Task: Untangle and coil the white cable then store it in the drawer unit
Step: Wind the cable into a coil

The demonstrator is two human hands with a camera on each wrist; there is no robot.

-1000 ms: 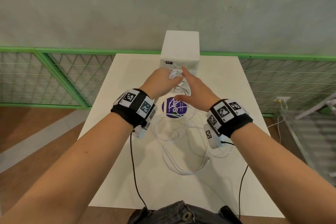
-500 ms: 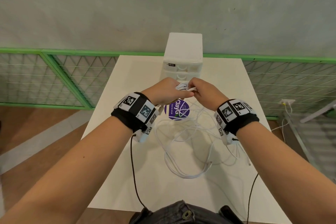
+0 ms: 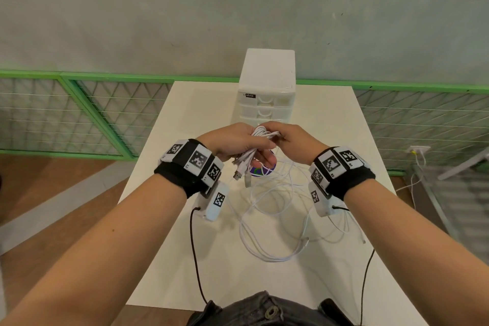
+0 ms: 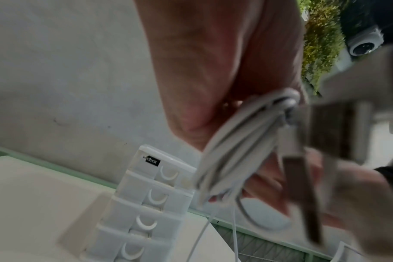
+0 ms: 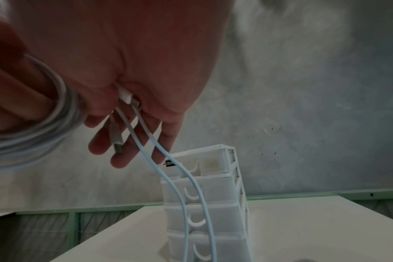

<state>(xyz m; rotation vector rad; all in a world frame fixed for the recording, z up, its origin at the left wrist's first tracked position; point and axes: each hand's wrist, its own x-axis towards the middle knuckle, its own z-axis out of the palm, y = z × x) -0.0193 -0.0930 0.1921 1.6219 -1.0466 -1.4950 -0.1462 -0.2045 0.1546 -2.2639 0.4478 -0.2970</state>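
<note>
- White thin charging cable [image 3: 264, 137]: I see several loops bunched and lifted above the white table [image 3: 169, 246], the rest trailing in loose tangles below.
- My left hand [image 3: 238, 141] curls round the bundle, USB plugs dangling beneath it.
- My right hand [image 3: 292, 140] pinches the same loops, knuckles touching the left.
- White plastic drawer unit [image 3: 266, 90] stands just behind, drawers closed.

White table [image 3: 201, 119]; purple round sticker [image 3: 258, 171] on it; green mesh fence [image 3: 87, 114] behind; grey wall [image 3: 185, 8].
</note>
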